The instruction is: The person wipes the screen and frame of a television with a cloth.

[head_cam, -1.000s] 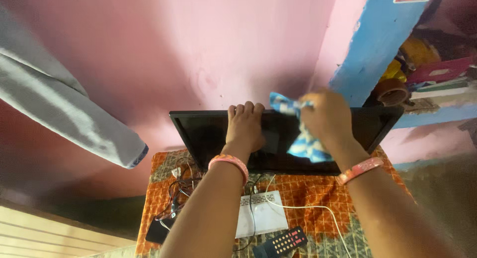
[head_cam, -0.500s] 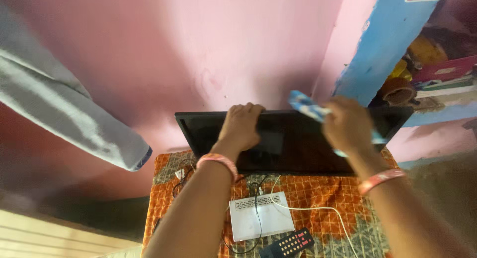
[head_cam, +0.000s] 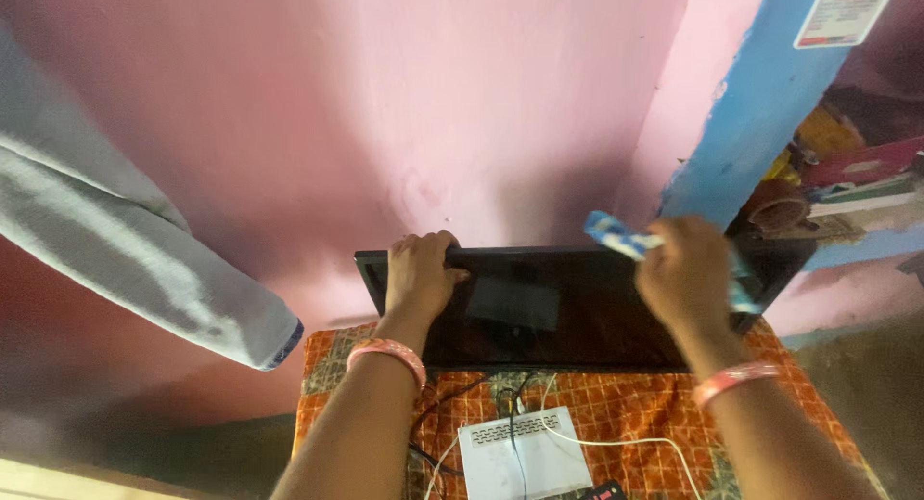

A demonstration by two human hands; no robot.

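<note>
The top edge of the screen (head_cam: 568,307) is gripped near its left corner by the left hand (head_cam: 419,274), fingers curled over it. A blue cloth (head_cam: 621,238) is clenched in the right hand (head_cam: 685,277), held against the screen's upper right part. Below the hands, a white box (head_cam: 520,454) with cables is set on the orange tablecloth (head_cam: 635,413).

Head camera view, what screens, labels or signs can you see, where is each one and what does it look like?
Screen: flat, black, dark, on the orange patterned cloth; left hand grips its top edge, right hand holds a blue and white cloth over it.
Label: pale printed card, top right on the blue pillar.
</note>
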